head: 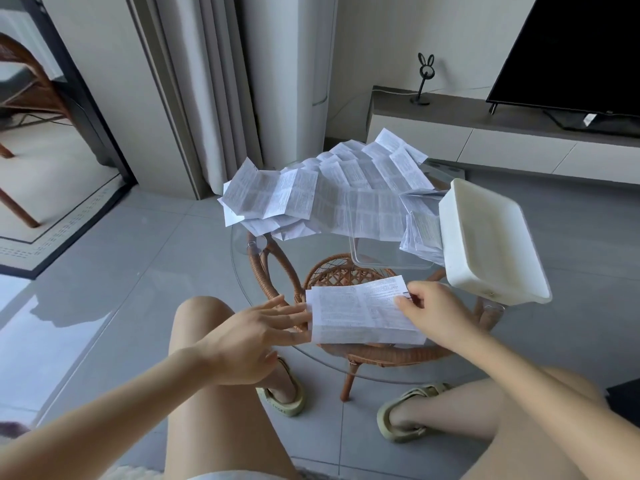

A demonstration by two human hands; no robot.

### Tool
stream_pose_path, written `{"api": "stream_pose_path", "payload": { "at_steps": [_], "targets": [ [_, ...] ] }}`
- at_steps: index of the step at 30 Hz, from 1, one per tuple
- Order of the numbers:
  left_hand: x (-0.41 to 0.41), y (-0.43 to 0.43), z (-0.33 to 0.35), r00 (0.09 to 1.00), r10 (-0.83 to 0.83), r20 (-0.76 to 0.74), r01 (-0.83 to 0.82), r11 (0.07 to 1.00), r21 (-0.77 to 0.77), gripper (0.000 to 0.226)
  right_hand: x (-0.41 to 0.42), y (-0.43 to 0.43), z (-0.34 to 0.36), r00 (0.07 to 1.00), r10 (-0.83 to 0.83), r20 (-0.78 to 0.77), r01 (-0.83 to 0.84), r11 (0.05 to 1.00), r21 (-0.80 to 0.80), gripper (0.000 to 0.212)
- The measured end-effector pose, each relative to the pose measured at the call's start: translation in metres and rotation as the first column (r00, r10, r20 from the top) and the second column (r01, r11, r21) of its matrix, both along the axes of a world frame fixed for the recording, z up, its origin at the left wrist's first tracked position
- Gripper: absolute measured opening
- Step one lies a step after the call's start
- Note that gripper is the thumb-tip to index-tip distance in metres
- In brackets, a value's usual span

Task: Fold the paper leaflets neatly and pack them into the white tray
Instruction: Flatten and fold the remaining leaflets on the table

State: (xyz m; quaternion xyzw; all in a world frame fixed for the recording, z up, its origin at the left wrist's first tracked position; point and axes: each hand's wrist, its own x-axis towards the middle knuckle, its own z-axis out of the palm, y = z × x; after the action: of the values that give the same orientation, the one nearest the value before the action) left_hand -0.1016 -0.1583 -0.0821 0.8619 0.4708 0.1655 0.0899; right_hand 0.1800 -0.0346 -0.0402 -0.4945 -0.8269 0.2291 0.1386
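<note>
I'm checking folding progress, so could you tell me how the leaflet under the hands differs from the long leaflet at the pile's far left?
The leaflet under the hands is folded compact; the long leaflet lies spread open, creased panels showing. The leaflet under the hands is pinched by the right hand and touched by the left hand; the long leaflet is untouched. Both are white, finely printed paper.

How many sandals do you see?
2. The left sandal is on the floor below the glass table's near edge; the right sandal is further right. None looks hidden.
</note>
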Motion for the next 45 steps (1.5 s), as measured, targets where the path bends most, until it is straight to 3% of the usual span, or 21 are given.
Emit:
{"api": "stream_pose_path", "payload": {
  "at_steps": [4, 7, 9, 11, 13, 16, 18, 20, 23, 26, 31, 33, 35, 37, 39, 41, 45],
  "targets": [
    [-0.001, 0.002, -0.007, 1.000, 0.006, -0.007, -0.005, 1.000, 0.025, 0.075, -0.003, -0.004, 0.000, 0.998, 0.021, 0.055, -0.025, 0.998, 0.059, 0.042],
    [0.002, 0.001, -0.005, 0.972, 0.096, 0.213, -0.091, 0.995, -0.033, 0.066, -0.006, -0.008, -0.001, 0.991, 0.057, 0.119, -0.071, 0.991, 0.116, 0.045],
    [0.014, -0.001, 0.010, 0.835, 0.308, 0.457, -0.302, 0.949, -0.089, 0.049, -0.008, -0.010, -0.002, 0.985, 0.076, 0.157, -0.098, 0.986, 0.134, 0.047],
    [0.031, 0.001, 0.031, 0.661, 0.465, 0.589, -0.517, 0.851, -0.091, 0.033, -0.010, -0.011, -0.002, 0.978, 0.083, 0.190, -0.112, 0.983, 0.145, 0.045],
    [0.050, 0.004, 0.050, 0.570, 0.515, 0.640, -0.618, 0.782, -0.078, 0.023, -0.009, -0.011, -0.002, 0.973, 0.084, 0.213, -0.116, 0.983, 0.142, 0.041],
    [0.069, 0.005, 0.066, 0.480, 0.650, 0.589, -0.586, 0.737, -0.336, 0.017, -0.005, -0.010, 0.000, 0.982, 0.065, 0.179, -0.088, 0.989, 0.122, 0.035],
    [0.077, -0.004, 0.062, 0.493, 0.662, 0.565, -0.514, 0.745, -0.424, 0.035, -0.002, -0.008, 0.000, 0.989, 0.027, 0.148, -0.042, 0.994, 0.103, 0.031],
    [0.082, -0.015, 0.057, 0.499, 0.628, 0.598, -0.506, 0.771, -0.387, 0.044, -0.001, -0.007, -0.002, 0.993, 0.005, 0.115, -0.016, 0.996, 0.088, 0.036],
    [0.085, -0.024, 0.050, 0.458, 0.599, 0.657, -0.511, 0.782, -0.356, 0.043, 0.000, -0.007, -0.002, 0.998, -0.027, 0.065, 0.021, 0.996, 0.091, 0.041],
    [0.091, -0.026, 0.040, 0.490, 0.586, 0.645, -0.532, 0.788, -0.311, 0.045, 0.004, -0.011, -0.003, 0.999, -0.051, -0.015, 0.052, 0.995, 0.082, 0.043],
    [0.099, -0.028, 0.015, 0.488, 0.656, 0.575, -0.674, 0.702, -0.229, 0.042, 0.004, -0.019, -0.005, 0.984, -0.131, -0.119, 0.142, 0.986, 0.092, 0.044],
    [0.100, -0.028, 0.011, 0.475, 0.670, 0.570, -0.691, 0.685, -0.230, 0.038, 0.003, -0.021, -0.004, 0.964, -0.152, -0.217, 0.159, 0.987, 0.014, 0.036],
    [0.100, -0.030, 0.012, 0.466, 0.674, 0.573, -0.697, 0.679, -0.232, 0.034, 0.003, -0.026, 0.002, 0.896, -0.185, -0.403, 0.121, 0.977, -0.178, 0.021],
    [0.099, -0.030, 0.012, 0.463, 0.674, 0.576, -0.694, 0.680, -0.238, 0.031, 0.007, -0.034, 0.008, 0.813, -0.211, -0.542, -0.038, 0.911, -0.411, 0.029],
    [0.099, -0.030, 0.011, 0.475, 0.668, 0.573, -0.681, 0.691, -0.241, 0.031, 0.014, -0.040, 0.010, 0.772, -0.210, -0.599, -0.183, 0.830, -0.527, 0.044],
    [0.098, -0.031, 0.010, 0.497, 0.660, 0.563, -0.669, 0.705, -0.235, 0.032, 0.020, -0.043, 0.006, 0.787, -0.178, -0.591, -0.210, 0.823, -0.527, 0.053],
    [0.095, -0.033, 0.010, 0.555, 0.619, 0.556, -0.623, 0.752, -0.216, 0.030, 0.020, -0.042, -0.004, 0.852, -0.190, -0.487, -0.049, 0.898, -0.436, 0.039]
  ]
}}
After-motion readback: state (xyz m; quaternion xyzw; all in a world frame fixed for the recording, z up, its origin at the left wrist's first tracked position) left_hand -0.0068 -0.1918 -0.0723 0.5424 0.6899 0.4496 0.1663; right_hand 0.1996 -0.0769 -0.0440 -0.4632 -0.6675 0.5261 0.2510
